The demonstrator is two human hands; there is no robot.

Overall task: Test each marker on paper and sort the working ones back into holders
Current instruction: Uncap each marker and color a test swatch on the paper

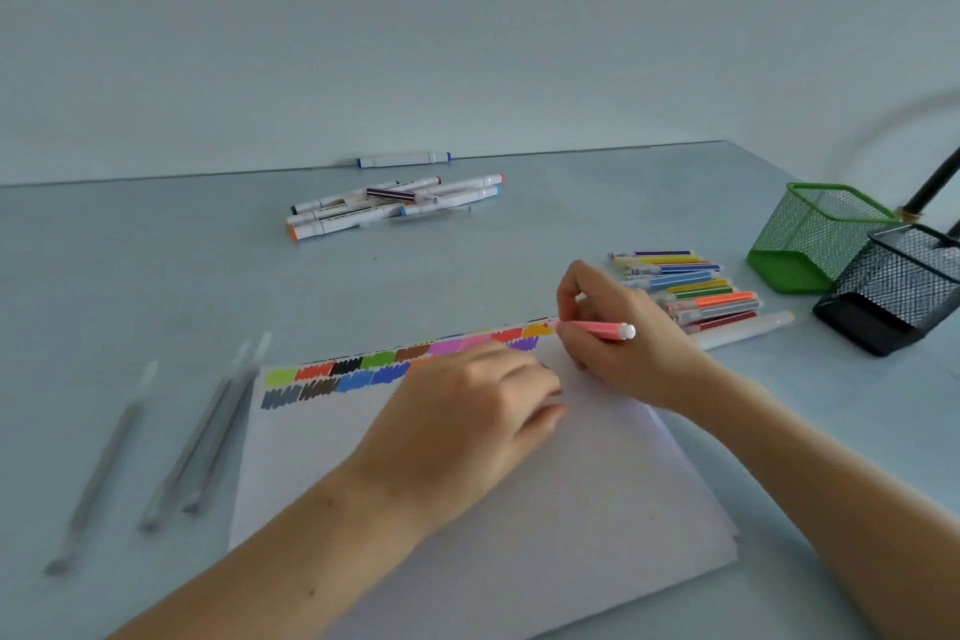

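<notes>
Pinching a pink marker (597,329) in my right hand (618,343), tip on the paper (467,473) by the swatch rows, left hand (467,411) resting curled on the sheet (holding anything? can't tell), green holder (810,239) and black holder (898,286) off right.

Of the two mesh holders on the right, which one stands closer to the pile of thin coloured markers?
The green mesh holder. It sits just right of the thin coloured markers, while the black mesh holder lies farther right, nearer the camera.
</notes>
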